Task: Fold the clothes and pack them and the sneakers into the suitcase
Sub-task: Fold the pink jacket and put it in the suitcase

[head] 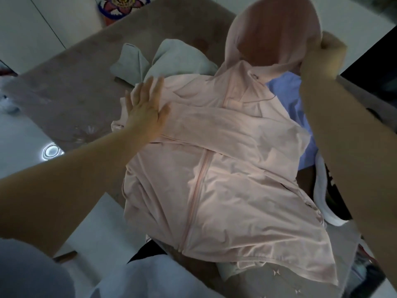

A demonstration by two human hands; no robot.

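Left hand (146, 108) flat on pink jacket (214, 168) — right hand (322, 54) grips its hood (268, 24).

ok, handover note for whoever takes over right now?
Left hand: flat, pressing the jacket at its shoulder.
Right hand: grips the hood, lifted off the rug.
Jacket lies zip up, one sleeve folded across the chest.
Pale garment lies crumpled behind it; blue one is partly under it.
Left: fold the hood down, finish the jacket, fold the rest, pack. No suitcase in clear view.
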